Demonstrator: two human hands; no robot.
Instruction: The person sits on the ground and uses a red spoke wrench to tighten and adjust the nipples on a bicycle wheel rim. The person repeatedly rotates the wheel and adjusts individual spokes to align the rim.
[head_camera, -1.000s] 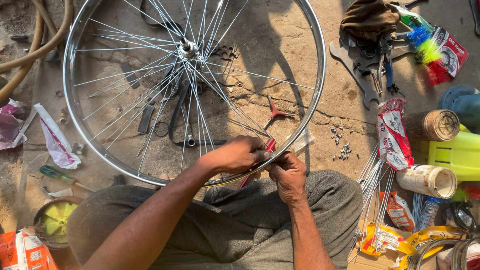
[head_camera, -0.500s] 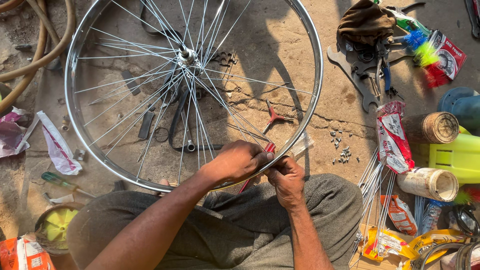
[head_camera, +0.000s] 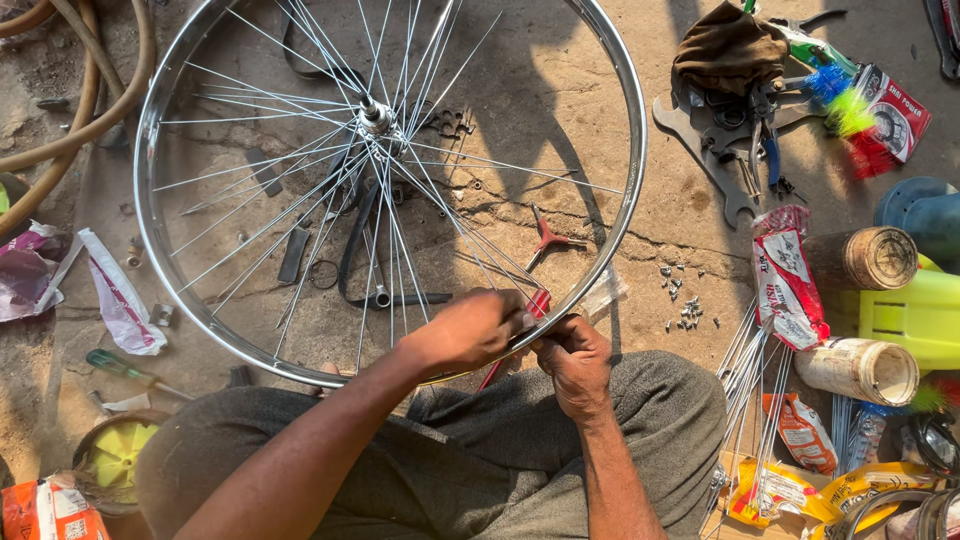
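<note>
While most spokes already run from hub to rim, we pinch our left hand (head_camera: 478, 325) and right hand (head_camera: 572, 355) together on the wheel (head_camera: 610, 120) rim's near edge, red screwdriver (head_camera: 515, 335) between them; loose spokes (head_camera: 750, 385) remain.

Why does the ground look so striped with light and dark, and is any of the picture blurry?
Head view: low, hard sunlight throws long shadows of the wheel rim and spokes across the ground; glare flashes on the chrome rim; the left hand and right hand are sharp and warmly lit; the scattered nipples are crisp; edges bend slightly from the wide lens.
</note>
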